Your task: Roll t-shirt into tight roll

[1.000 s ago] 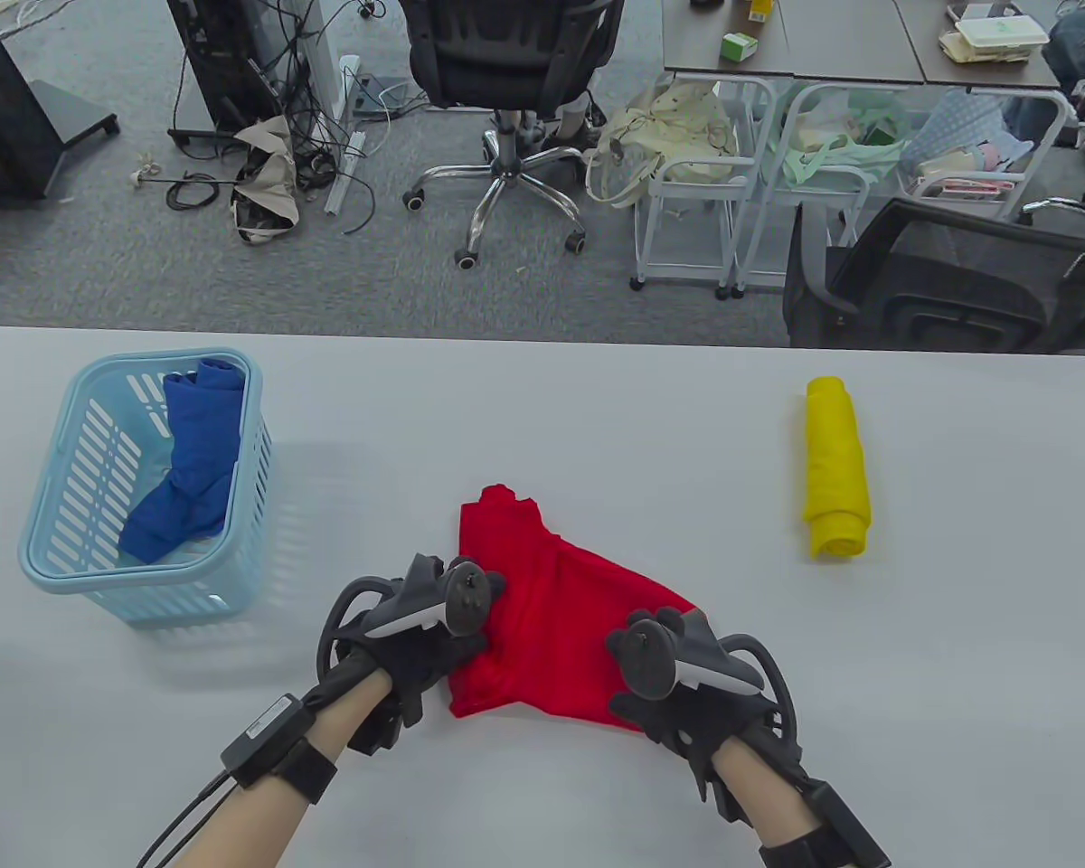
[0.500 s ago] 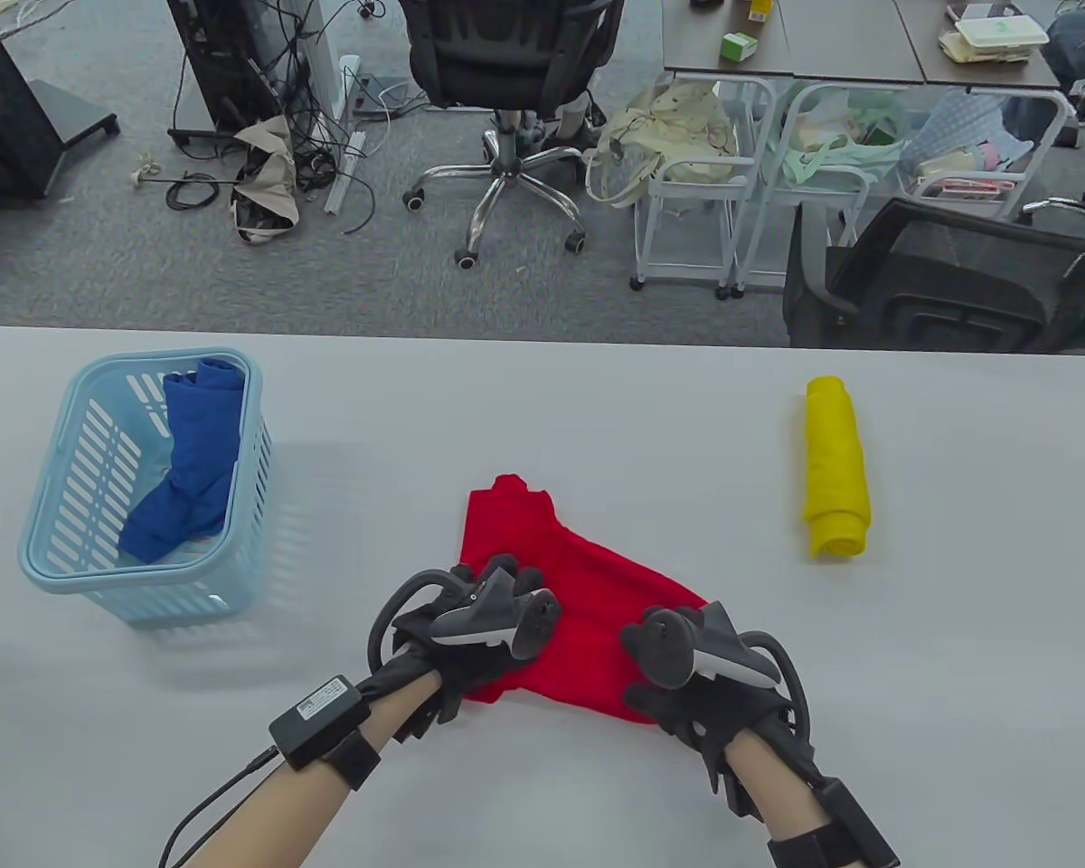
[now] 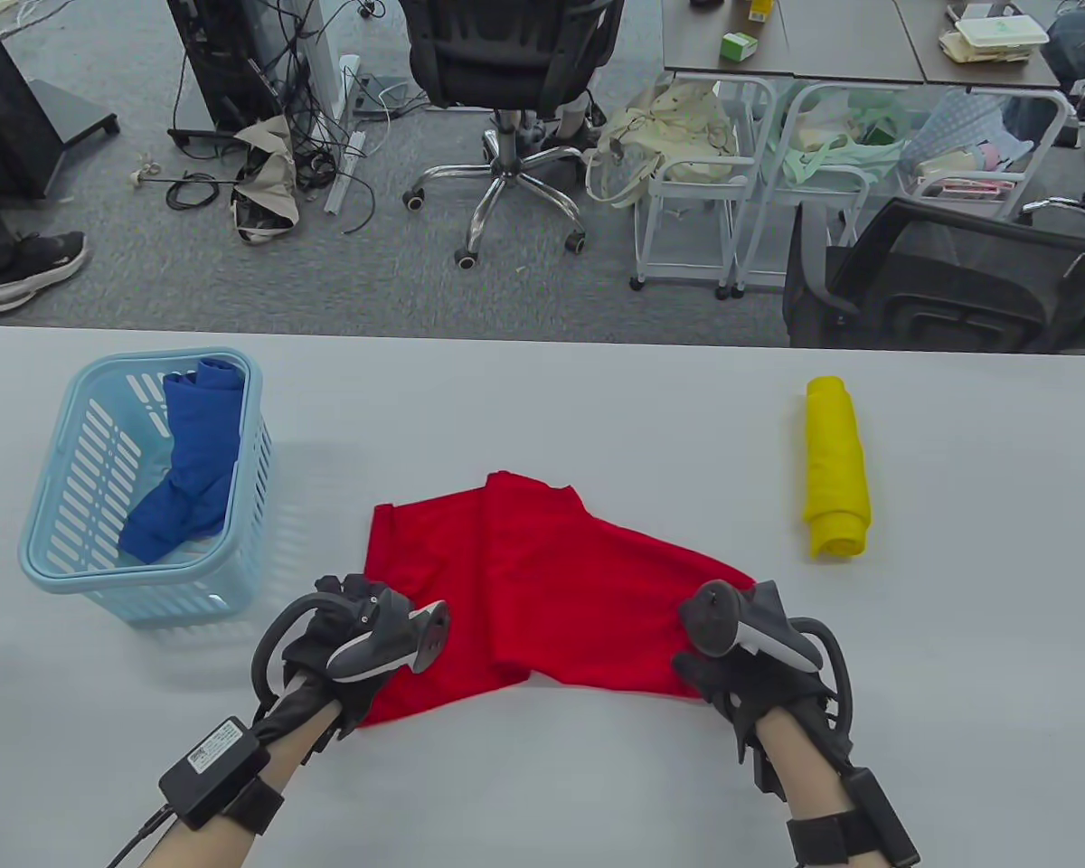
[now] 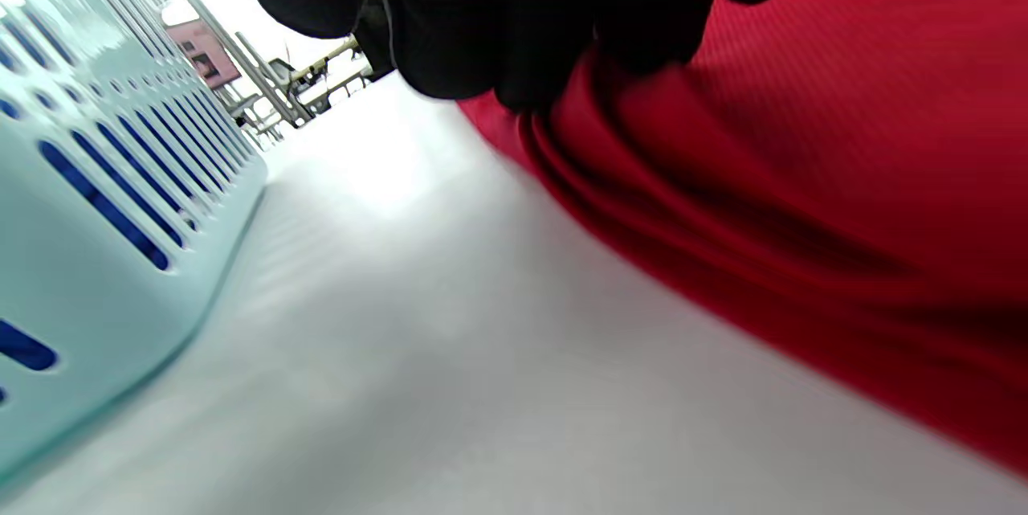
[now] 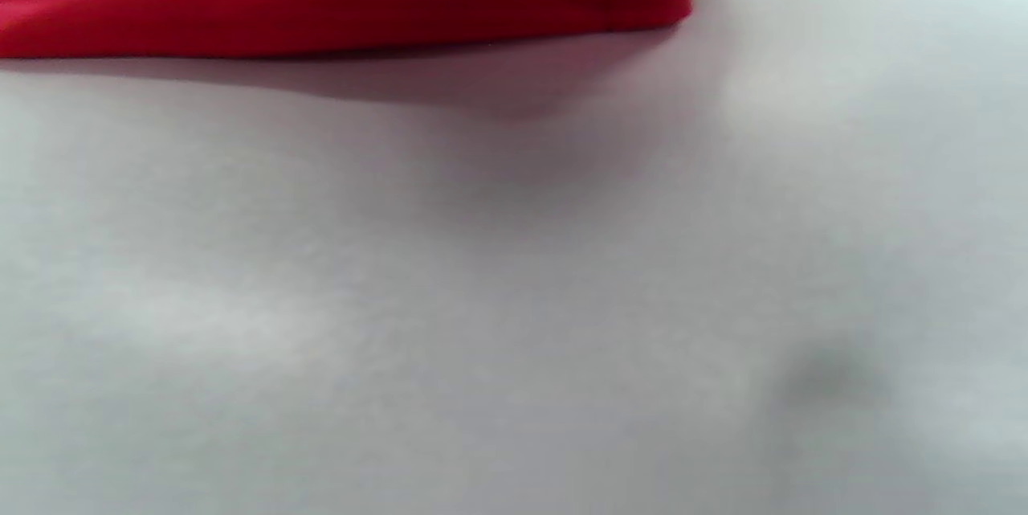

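Red t-shirt [image 3: 542,588] lies on the worktop [image 3: 597,416] near its front edge, partly folded and not yet rolled; one vertical fold line runs down the left-centre.

Left hand [image 3: 353,633]: fingers [image 4: 482,25] curled, bunching the shirt's left edge; pleats are visible just under them in the left wrist view. Right hand [image 3: 741,669] sits at the shirt's right near corner. Its fingers are hidden under the tracker and absent from the right wrist view, so I cannot tell whether they grip.

Step in hand, as I judge it: spreading and squaring the cloth. To do it well, pull both sides outward evenly, flatten the left-edge pleats, and align the edges before starting a roll, or the roll will come out slack and conical.

Materials: the shirt is a fine-ribbed knit, thin and limp, and likely slides easily on the smooth matte worktop. The blue basket [image 3: 63,551] is rigid slotted plastic.
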Demonstrator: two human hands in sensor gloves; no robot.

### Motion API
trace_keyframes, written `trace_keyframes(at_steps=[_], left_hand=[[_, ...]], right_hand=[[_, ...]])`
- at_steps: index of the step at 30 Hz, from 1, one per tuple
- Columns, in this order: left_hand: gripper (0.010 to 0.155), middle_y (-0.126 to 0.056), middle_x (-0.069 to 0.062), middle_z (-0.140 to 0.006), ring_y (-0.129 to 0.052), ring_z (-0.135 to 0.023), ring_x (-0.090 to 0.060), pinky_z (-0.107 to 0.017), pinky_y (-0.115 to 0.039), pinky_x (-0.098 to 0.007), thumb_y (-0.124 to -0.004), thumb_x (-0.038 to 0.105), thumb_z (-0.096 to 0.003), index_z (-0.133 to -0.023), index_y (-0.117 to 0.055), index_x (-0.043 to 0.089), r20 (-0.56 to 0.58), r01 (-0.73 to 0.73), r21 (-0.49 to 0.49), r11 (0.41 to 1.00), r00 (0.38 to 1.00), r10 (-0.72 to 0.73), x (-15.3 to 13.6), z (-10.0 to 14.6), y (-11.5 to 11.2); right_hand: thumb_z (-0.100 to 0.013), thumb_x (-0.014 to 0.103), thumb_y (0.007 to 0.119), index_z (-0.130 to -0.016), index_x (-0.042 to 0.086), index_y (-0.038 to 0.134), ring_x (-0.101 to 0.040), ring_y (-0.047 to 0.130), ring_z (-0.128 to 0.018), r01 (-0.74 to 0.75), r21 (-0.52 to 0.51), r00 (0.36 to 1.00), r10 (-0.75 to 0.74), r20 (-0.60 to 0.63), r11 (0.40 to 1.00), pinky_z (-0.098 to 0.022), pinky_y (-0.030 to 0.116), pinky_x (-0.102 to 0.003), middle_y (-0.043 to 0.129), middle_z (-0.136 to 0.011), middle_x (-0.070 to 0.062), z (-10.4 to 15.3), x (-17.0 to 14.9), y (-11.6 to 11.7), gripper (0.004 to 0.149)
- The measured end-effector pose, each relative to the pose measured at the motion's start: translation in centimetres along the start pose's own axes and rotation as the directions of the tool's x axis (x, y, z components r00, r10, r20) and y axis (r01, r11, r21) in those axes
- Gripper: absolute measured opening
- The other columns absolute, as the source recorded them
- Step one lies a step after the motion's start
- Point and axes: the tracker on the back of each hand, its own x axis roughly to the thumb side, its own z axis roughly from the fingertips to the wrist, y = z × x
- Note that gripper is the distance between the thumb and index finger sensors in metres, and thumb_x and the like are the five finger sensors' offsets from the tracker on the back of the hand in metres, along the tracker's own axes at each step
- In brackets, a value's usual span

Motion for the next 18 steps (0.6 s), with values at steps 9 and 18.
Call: trace_keyframes(at_steps=[9, 18], left_hand=[[0.066, -0.032, 0.002, -0.128, -0.048, -0.118, -0.031, -0.082, -0.051, -0.056, -0.046, 0.062, -0.0494, -0.112, -0.028, 0.049, 0.066, -0.221, -0.089, 0.971, 0.972, 0.227, 0.6, -1.3, -1.6], [0.066, -0.047, -0.006, -0.122, -0.066, -0.108, -0.035, -0.081, -0.057, -0.053, -0.045, 0.063, -0.0492, -0.109, -0.020, 0.051, -0.013, -0.245, -0.127, 0.961, 0.969, 0.245, -2.7, -1.2, -3.6]], right_hand=[[-0.060, 0.053, 0.053, -0.116, 0.021, 0.043, -0.047, 0.052, -0.106, -0.046, -0.133, 0.992, 0.061, 0.113, 0.990, -0.071, 0.052, -0.057, 0.039, -0.120, -0.020, 2.7, 4.7, -0.8, 0.066], [-0.059, 0.056, 0.052, -0.116, 0.023, 0.043, -0.047, 0.051, -0.106, -0.220, -0.080, 0.958, 0.231, 0.167, 0.972, -0.072, 0.052, -0.057, 0.039, -0.121, -0.020, -0.5, 10.3, -0.7, 0.067]])
